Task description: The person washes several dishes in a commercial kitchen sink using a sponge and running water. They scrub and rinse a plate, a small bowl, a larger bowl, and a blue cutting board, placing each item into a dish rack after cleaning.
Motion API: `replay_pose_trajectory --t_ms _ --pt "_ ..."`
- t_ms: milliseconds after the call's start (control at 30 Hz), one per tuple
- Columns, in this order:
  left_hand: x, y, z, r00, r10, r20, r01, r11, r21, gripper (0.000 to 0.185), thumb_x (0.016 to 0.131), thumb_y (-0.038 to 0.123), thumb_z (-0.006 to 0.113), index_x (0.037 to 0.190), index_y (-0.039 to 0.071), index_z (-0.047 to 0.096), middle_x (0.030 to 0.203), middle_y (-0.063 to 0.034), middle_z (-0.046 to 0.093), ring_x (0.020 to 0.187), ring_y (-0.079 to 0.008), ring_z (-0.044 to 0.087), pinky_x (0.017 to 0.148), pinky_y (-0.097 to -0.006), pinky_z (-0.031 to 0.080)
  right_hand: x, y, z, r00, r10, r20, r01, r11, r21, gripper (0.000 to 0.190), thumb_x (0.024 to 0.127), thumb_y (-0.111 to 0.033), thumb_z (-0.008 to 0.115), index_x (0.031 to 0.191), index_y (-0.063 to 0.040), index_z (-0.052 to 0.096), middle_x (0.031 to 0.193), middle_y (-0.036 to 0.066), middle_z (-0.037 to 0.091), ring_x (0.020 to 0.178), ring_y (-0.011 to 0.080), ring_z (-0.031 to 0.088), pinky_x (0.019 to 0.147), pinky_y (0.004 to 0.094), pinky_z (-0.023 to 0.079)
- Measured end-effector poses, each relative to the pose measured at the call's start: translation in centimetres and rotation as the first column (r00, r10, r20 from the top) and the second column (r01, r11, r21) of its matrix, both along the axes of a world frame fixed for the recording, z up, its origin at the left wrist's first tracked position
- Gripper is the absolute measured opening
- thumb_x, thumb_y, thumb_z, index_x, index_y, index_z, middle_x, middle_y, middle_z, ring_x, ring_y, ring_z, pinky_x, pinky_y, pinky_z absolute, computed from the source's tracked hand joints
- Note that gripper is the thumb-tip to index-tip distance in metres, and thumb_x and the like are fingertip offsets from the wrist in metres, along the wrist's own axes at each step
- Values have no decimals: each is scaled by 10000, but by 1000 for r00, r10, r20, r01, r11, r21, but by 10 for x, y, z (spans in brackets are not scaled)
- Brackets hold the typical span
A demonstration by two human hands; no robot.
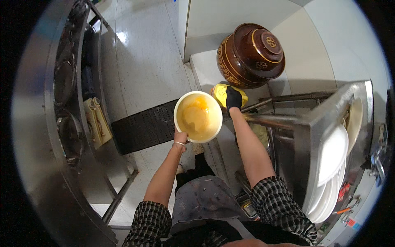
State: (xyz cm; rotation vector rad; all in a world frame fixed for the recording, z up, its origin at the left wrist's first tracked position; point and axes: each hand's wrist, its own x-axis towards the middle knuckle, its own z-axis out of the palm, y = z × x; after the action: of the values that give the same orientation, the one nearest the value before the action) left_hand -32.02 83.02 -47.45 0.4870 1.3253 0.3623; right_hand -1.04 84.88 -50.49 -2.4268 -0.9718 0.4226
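My left hand (pixel 181 136) is bare, with a bangle at the wrist. It grips the near edge of a cream plastic basin (pixel 197 119), whose inside is stained orange and looks wet. To the right, my right hand (pixel 234 98) wears a black glove and has its fingers curled over the yellow lid (pixel 220 92) of a container. An orange side shows at the container's left edge; the rest is hidden under the lid and hand. Directly behind the container stands a brown glazed pickling jar (pixel 226 63), its bowl-shaped cover (pixel 251 46) on top.
On the right, a steel counter (pixel 304 132) bears stacked white plates (pixel 333 157). A steel work table (pixel 55 148) runs along the left, with yellow-handled tongs (pixel 98 123) hanging at its side. A black perforated mat (pixel 148 126) crosses the tiled floor. A wall panel (pixel 213 24) stands behind.
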Motion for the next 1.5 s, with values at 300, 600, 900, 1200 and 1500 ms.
replay_pose_trajectory --t_ms 300,600,900,1200,1500 --pt "39 11 -35 996 -76 -39 73 995 -67 649 800 -49 538 1400 125 364 1193 -129 580 1025 -296 639 701 -409 591 53 -5 -97 957 54 -286 -85 992 -98 395 914 -357 553 1187 -107 690 1169 61 679 1022 214 600 911 341 460" --pt "43 10 -50 992 -121 45 125 988 -93 684 782 -58 527 1418 135 364 1213 -121 575 1039 -301 639 737 -431 592 48 -2 -85 975 175 -139 -202 955 -215 418 946 -366 456 1223 -122 651 1267 106 633 1106 315 614 957 420 473" --pt "-15 0 2 976 -219 7 218 966 -142 735 702 -29 505 1408 144 396 1173 -101 596 990 -283 654 726 -429 588 -68 -46 44 854 -258 -452 337 936 101 429 993 -309 504 1271 8 586 1345 189 570 1207 304 554 1021 354 423" --pt "-154 -23 262 911 -408 62 392 903 176 630 726 67 578 1348 26 480 1142 -62 628 971 -195 626 790 -322 523 -241 -226 306 899 22 -438 165 908 384 207 948 -95 571 1124 -26 655 1133 139 650 1009 282 625 932 377 487" --pt "-108 -91 567 672 -709 216 648 703 292 578 838 261 633 1319 -39 518 1264 -143 626 1142 -247 610 1019 -392 458 -245 -420 574 910 272 314 -403 757 514 311 817 -221 732 1093 -82 701 1152 98 680 1080 277 613 899 430 487"
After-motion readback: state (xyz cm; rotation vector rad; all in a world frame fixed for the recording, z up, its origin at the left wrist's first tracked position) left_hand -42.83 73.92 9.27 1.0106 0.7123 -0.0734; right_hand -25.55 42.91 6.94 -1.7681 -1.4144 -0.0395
